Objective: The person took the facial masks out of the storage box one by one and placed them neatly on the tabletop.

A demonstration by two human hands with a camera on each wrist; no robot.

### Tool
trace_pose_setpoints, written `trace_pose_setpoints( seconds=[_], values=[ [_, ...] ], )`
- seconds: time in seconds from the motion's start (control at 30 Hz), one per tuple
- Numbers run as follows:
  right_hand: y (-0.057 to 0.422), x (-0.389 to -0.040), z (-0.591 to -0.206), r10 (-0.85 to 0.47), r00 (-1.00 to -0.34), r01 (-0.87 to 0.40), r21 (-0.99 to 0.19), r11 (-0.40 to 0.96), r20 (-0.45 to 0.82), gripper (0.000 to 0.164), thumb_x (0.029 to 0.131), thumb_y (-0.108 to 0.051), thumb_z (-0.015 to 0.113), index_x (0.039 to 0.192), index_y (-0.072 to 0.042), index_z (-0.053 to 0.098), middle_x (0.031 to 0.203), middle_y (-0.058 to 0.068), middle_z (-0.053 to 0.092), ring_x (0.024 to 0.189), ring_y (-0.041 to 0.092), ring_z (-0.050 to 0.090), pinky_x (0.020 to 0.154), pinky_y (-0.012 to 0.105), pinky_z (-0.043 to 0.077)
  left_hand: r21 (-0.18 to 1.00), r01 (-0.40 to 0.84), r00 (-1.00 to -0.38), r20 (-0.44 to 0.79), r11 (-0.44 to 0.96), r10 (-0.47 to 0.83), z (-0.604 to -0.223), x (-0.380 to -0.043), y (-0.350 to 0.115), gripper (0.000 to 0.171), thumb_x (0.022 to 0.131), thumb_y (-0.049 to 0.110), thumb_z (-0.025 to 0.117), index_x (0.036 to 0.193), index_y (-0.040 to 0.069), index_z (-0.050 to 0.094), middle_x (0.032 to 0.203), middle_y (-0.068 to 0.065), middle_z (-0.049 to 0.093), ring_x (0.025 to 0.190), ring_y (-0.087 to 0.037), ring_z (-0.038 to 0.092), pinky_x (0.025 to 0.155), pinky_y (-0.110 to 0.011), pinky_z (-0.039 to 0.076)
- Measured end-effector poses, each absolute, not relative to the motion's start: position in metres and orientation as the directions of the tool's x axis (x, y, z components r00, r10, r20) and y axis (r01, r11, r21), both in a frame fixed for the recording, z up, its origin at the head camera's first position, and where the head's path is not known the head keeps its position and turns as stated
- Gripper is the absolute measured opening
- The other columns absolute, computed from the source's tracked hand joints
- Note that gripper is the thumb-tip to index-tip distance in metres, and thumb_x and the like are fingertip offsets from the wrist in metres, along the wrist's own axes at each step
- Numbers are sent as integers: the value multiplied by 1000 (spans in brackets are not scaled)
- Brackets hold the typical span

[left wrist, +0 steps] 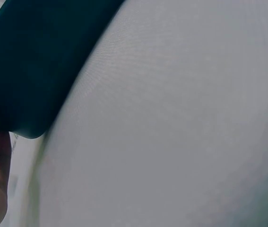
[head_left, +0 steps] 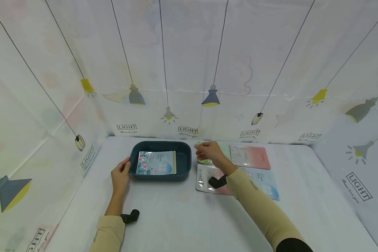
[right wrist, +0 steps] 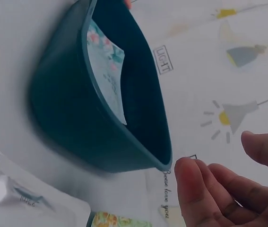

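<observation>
A dark teal plastic basin (head_left: pixel 160 177) stands on the table. Inside lies a light blue floral sachet (head_left: pixel 155 163), with the yellowish edge of another sachet (head_left: pixel 174 162) beneath it. My left hand (head_left: pixel 119 176) touches the basin's left end from outside; in the left wrist view its fingers (left wrist: pixel 0 153) lie against that end. Over a green sachet (head_left: pixel 224 148), right of the basin, hovers my right hand (head_left: pixel 211 153). Its fingers are loosely bent with nothing between them, and the right wrist view shows thumb and fingertips (right wrist: pixel 188 177) apart.
Right of the basin lie a pink and silver sachet (head_left: pixel 251 156), another silver-pink sachet (head_left: pixel 206 177) partly behind the right forearm, and a blue sachet (head_left: pixel 264 182). A white cloth with printed lamps (head_left: pixel 189 70) hangs behind the white table (head_left: pixel 176 217).
</observation>
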State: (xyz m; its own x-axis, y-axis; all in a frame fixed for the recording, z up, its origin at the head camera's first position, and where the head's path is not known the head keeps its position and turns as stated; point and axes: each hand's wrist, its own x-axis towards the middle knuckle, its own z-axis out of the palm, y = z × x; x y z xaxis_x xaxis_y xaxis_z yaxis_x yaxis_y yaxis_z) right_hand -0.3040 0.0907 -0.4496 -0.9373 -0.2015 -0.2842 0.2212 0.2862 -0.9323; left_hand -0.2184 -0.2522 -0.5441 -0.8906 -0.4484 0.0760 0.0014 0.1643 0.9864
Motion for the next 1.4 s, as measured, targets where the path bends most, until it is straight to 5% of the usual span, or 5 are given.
trace_pose_setpoints(
  seconds=[0.27, 0.47, 0.67, 1.0, 1.4],
  values=[
    [64, -309, -446, -238, -927, 213, -928, 305, -291, 41, 95, -25, 64, 119, 8, 62, 110, 27, 67, 78, 25, 69, 84, 40, 59, 980, 21, -880, 111, 196, -461, -549, -220, -250, 37, 102, 23, 50, 132, 3, 59, 136, -16, 59, 115, -11, 54, 82, 1, 40],
    [41, -309, -449, -267, -916, 218, -930, 296, -300, 35, 93, -20, 66, 114, 7, 65, 99, 20, 71, 75, 20, 69, 80, 38, 60, 979, 17, -874, 114, 204, -472, -552, -220, -250, 37, 102, 23, 51, 132, 3, 59, 135, -16, 60, 111, -8, 54, 81, 0, 41],
    [19, -308, -458, -280, -902, 227, -912, 343, -330, 34, 93, -19, 66, 114, 7, 64, 111, 26, 67, 85, 25, 70, 79, 34, 60, 976, 32, -874, 130, 213, -468, -554, -220, -250, 37, 102, 24, 50, 132, 2, 59, 134, -18, 61, 110, -7, 54, 81, -1, 41],
    [-2, -304, -478, -291, -885, 196, -857, 477, -364, 30, 90, -16, 68, 109, 6, 67, 102, 21, 68, 81, 26, 69, 86, 43, 57, 981, 23, -881, 112, 194, -460, -555, -222, -251, 36, 102, 20, 51, 131, 1, 59, 136, -18, 59, 108, -4, 52, 80, 1, 40],
    [-20, -300, -491, -286, -880, 104, -741, 663, -379, 17, 85, -16, 73, 83, 1, 69, 84, 14, 72, 64, 22, 66, 64, 33, 56, 983, 22, -880, 107, 185, -463, -554, -221, -252, 37, 102, 24, 51, 132, 3, 59, 135, -16, 60, 108, -3, 52, 81, 0, 41]
  ],
)
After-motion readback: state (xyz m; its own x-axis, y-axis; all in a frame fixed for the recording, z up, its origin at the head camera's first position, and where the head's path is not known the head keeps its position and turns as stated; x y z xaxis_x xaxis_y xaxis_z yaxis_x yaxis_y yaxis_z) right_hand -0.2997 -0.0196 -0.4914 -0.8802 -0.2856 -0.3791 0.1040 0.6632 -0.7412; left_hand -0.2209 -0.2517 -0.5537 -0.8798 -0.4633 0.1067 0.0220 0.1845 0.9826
